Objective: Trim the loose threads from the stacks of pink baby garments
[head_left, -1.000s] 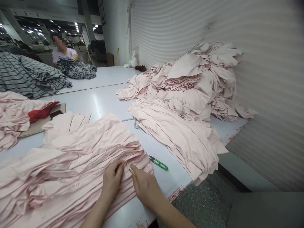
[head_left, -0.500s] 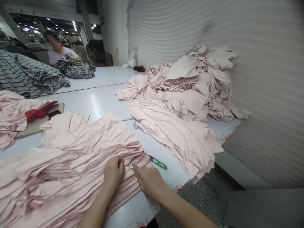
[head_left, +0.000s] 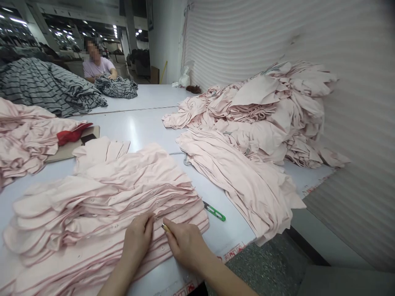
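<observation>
As the left hand [head_left: 137, 239] presses stacked pink shirts [head_left: 101, 201] at 11 o'clock, the right hand [head_left: 185, 246], just beside it, still pinches a brass tip [head_left: 165, 227]; green thread snips [head_left: 214, 211] lie at 2 o'clock

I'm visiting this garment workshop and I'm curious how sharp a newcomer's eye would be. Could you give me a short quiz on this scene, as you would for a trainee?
1. What colour are the handles of the thread snips lying on the white table?

2. True or false: the left hand is on the stack of pale pink button-front garments, and the right hand holds a small gold-coloured object.

3. What are the co-worker's hands on, at the far table?
A. A cardboard sheet
B. Grey striped fabric
C. Pale pink garments

Key: 1. Green. 2. True. 3. B.
</observation>
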The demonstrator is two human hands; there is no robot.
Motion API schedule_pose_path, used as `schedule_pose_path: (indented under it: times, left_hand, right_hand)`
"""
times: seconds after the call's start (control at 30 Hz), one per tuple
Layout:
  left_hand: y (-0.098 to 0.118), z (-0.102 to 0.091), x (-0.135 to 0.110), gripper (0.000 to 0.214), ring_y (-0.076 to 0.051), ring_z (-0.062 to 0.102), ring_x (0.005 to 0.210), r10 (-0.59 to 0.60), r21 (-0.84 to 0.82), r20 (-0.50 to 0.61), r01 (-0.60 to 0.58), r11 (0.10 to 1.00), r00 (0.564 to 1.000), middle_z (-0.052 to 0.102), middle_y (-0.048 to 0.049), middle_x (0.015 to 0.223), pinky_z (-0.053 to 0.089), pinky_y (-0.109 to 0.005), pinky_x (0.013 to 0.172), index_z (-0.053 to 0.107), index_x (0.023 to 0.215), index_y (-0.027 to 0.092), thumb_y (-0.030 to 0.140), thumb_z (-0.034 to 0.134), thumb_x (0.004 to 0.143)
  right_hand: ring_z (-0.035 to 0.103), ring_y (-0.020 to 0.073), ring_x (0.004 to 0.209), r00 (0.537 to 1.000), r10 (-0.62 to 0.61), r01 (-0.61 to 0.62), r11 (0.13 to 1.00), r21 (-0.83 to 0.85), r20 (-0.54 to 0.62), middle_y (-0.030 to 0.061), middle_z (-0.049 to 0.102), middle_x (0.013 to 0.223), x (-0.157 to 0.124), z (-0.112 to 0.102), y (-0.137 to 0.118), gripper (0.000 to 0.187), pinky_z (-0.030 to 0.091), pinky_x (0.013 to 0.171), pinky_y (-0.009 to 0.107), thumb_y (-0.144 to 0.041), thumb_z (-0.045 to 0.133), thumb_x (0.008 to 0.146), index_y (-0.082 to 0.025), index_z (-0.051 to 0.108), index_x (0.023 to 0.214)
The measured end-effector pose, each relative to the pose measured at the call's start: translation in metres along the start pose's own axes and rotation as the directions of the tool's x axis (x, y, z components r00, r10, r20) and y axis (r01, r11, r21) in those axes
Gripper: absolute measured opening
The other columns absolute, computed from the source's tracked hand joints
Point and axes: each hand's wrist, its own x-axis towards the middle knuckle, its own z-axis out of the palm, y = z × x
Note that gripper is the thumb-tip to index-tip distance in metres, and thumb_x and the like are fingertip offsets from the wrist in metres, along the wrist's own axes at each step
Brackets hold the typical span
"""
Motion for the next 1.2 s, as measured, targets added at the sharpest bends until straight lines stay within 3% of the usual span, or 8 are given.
schedule_pose_path:
  times: [0.2, 0.47, 0.6, 0.7, 0.8, 0.9, 1.07, 1.2]
  left_hand:
    - [0.005, -0.001, 0.0, 0.022, -0.015, 0.071, 0.078, 0.141, -0.037, -0.056, -0.143, 0.989, 0.988, 0.076, 0.0002, 0.087, 0.055, -0.026, 0.069, 0.069, 0.094, 0.023, 0.027, 0.047, 0.092]
    - [0.007, 0.013, -0.028, 0.024, -0.019, 0.064, 0.078, 0.365, 0.214, -0.057, -0.346, 0.914, 0.929, 0.071, -0.0058, 0.087, 0.049, -0.032, 0.073, 0.061, 0.109, 0.016, 0.013, 0.046, 0.091]
    - [0.013, 0.011, -0.029, 0.017, -0.018, 0.058, 0.069, 0.346, 0.239, 0.008, -0.338, 0.91, 0.938, 0.063, -0.0023, 0.075, 0.043, -0.03, 0.064, 0.061, 0.089, 0.019, 0.01, 0.046, 0.088]
    - [0.024, 0.01, -0.027, 0.02, -0.018, 0.055, 0.066, 0.337, 0.235, 0.047, -0.338, 0.911, 0.94, 0.06, -0.0016, 0.07, 0.04, -0.031, 0.062, 0.058, 0.075, 0.021, 0.006, 0.047, 0.084]
    - [0.035, 0.011, -0.022, 0.02, -0.021, 0.057, 0.071, 0.179, 0.197, 0.138, -0.205, 0.959, 0.974, 0.063, -0.0039, 0.075, 0.039, -0.032, 0.065, 0.061, 0.079, 0.02, 0.006, 0.048, 0.081]
    - [0.035, 0.013, -0.008, 0.018, -0.021, 0.06, 0.076, 0.033, 0.157, 0.2, -0.065, 0.986, 0.979, 0.066, -0.0053, 0.078, 0.039, -0.032, 0.067, 0.061, 0.078, 0.02, 0.01, 0.047, 0.084]
    - [0.026, 0.013, 0.018, 0.017, -0.017, 0.061, 0.069, -0.05, 0.108, 0.186, 0.03, 0.994, 0.981, 0.064, -0.0013, 0.069, 0.04, -0.028, 0.065, 0.057, 0.071, 0.019, 0.01, 0.048, 0.081]
    - [0.017, -0.003, 0.002, 0.008, -0.02, 0.062, 0.08, -0.08, 0.116, 0.142, 0.064, 0.991, 0.987, 0.067, -0.0038, 0.081, 0.044, -0.031, 0.072, 0.061, 0.083, 0.019, 0.021, 0.053, 0.083]
  right_hand:
    - [0.07, 0.0245, 0.074, 0.995, 0.089, -0.079, 0.979, -0.186, 0.044, 0.0097, 0.073, 0.086, 0.007, 0.013, -0.019, 0.044, 0.047, 0.062, 0.029, -0.022, 0.044, 0.092, -0.015, 0.051, 0.136]
    - [0.071, 0.0286, 0.084, 0.955, 0.222, -0.154, 0.938, -0.311, 0.196, 0.0193, 0.071, 0.095, 0.026, 0.018, -0.037, 0.062, 0.053, 0.069, 0.035, -0.009, 0.048, 0.084, -0.003, 0.038, 0.145]
    - [0.07, 0.0293, 0.089, 0.965, 0.085, 0.006, 0.938, -0.347, 0.246, 0.0182, 0.07, 0.097, 0.021, 0.011, -0.028, 0.06, 0.052, 0.072, 0.037, -0.008, 0.051, 0.083, -0.007, 0.041, 0.143]
    - [0.07, 0.0275, 0.083, 0.969, 0.183, -0.101, 0.906, -0.41, 0.165, 0.0184, 0.07, 0.092, 0.016, 0.018, -0.026, 0.058, 0.051, 0.069, 0.034, -0.007, 0.049, 0.086, -0.007, 0.04, 0.143]
    - [0.07, 0.025, 0.079, 0.96, 0.262, -0.194, 0.876, -0.441, 0.098, 0.017, 0.071, 0.086, 0.013, 0.025, -0.026, 0.059, 0.049, 0.067, 0.031, -0.005, 0.049, 0.086, -0.008, 0.037, 0.144]
    - [0.07, 0.0261, 0.082, 0.973, 0.183, -0.1, 0.886, -0.452, 0.143, 0.016, 0.071, 0.087, 0.008, 0.014, -0.022, 0.057, 0.049, 0.068, 0.031, -0.007, 0.051, 0.085, -0.009, 0.041, 0.142]
    - [0.07, 0.0248, 0.082, 0.989, 0.072, -0.026, 0.943, -0.331, 0.126, 0.01, 0.073, 0.092, -0.005, -0.011, -0.014, 0.043, 0.046, 0.065, 0.03, -0.018, 0.044, 0.095, -0.016, 0.048, 0.138]
    - [0.07, 0.022, 0.084, 0.994, 0.092, -0.078, 0.973, -0.217, 0.053, 0.0071, 0.074, 0.095, -0.002, -0.003, -0.018, 0.037, 0.042, 0.065, 0.027, -0.023, 0.042, 0.098, -0.019, 0.053, 0.133]
